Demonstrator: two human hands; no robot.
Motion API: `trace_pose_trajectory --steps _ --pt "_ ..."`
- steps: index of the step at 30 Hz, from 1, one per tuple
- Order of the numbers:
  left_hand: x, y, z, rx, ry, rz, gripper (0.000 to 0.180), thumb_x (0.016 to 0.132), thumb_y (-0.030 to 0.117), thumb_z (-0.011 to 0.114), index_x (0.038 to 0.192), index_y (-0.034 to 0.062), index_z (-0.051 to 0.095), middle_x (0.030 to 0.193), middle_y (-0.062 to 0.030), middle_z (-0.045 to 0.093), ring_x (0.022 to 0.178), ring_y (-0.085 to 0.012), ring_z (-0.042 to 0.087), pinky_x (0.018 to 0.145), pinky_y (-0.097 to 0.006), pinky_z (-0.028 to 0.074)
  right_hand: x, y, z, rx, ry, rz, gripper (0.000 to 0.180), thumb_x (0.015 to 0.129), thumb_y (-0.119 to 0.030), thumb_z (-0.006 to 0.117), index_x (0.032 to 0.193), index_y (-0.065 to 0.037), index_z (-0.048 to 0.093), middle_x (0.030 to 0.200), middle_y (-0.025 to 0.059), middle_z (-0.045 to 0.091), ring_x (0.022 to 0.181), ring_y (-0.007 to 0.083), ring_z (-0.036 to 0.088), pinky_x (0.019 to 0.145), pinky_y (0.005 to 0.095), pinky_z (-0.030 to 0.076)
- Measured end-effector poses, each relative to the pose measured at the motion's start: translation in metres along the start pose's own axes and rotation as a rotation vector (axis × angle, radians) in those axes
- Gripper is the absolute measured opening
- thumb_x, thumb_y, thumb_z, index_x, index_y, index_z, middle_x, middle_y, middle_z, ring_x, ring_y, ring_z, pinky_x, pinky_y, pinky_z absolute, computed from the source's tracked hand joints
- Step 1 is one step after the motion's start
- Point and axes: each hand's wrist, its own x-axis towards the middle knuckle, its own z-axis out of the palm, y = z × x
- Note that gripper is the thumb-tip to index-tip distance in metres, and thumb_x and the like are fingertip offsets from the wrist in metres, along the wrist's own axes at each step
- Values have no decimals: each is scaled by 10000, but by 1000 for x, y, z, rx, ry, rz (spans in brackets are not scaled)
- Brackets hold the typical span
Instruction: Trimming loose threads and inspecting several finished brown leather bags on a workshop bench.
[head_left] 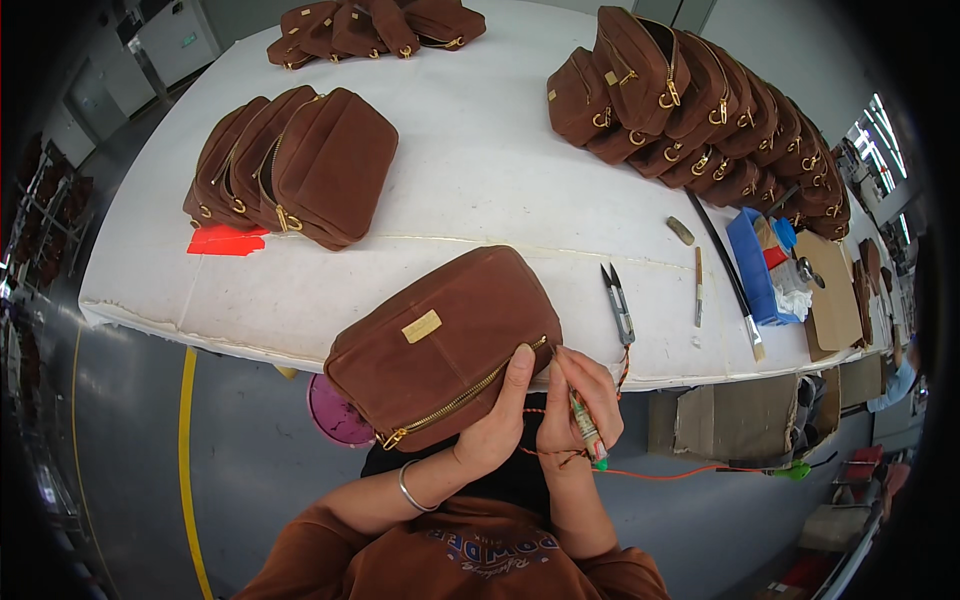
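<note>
The bag (440,300) is held over the bench's (450,170) near edge, its lower right clasped by the left grip (496,428), thumb in front. A tool (587,428) is pinched in the right grip (583,402), beside the zip's (462,398) right end. The gold label's (421,326) marking cannot be read; the shirt (400,565) is lettered.

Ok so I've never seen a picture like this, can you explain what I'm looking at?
Sure. There's no machine here, just a person's bare hands. The single picture comes from a wide fisheye camera on their head, looking down, so straight edges bend toward the rim.

The left hand steadies a brown bag. The right hand holds a slim pen-like tool near one end of the bag's zip.

On the white table are more brown bags, thread snips, a long black-handled brush and a blue bin.
</note>
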Motion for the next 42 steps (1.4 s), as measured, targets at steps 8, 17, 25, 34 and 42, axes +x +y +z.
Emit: trace_pose_trajectory --steps 8,17,25,34,42 --pt "-2 -3 -1 183 -19 81 268 997 229 558 1089 -10 639 1010 -91 668 897 -187 627 799 -310 496 2 -1 0 -59 9 -8 137 819 53 691 949 10 694 907 158 704 812 234 696 746 299 545" --pt "2 -4 1 176 -15 148 257 1009 219 533 1075 -7 637 991 -77 664 859 -167 625 749 -282 496 7 5 -4 -56 -59 -95 180 791 54 719 965 11 699 889 154 682 782 225 679 701 279 535" --pt "-1 1 -5 35 -114 -158 273 1025 228 500 1100 1 633 996 -65 659 862 -151 615 753 -279 494 -3 -2 -4 -75 -80 -68 302 721 65 755 1013 9 702 858 129 635 707 248 619 622 309 504" --pt "1 -3 -1 24 -14 38 304 1024 227 504 1169 -18 611 1104 -80 648 975 -168 606 854 -298 482 -1 4 -6 352 -20 275 92 898 15 616 979 55 634 994 176 669 869 220 664 794 294 533" --pt "2 -11 -2 -199 -4 -75 304 1022 225 509 1179 -15 610 1125 -79 646 990 -156 601 878 -292 476 16 -1 -13 548 -67 562 102 934 -20 597 997 60 588 982 172 682 842 176 678 803 280 555"
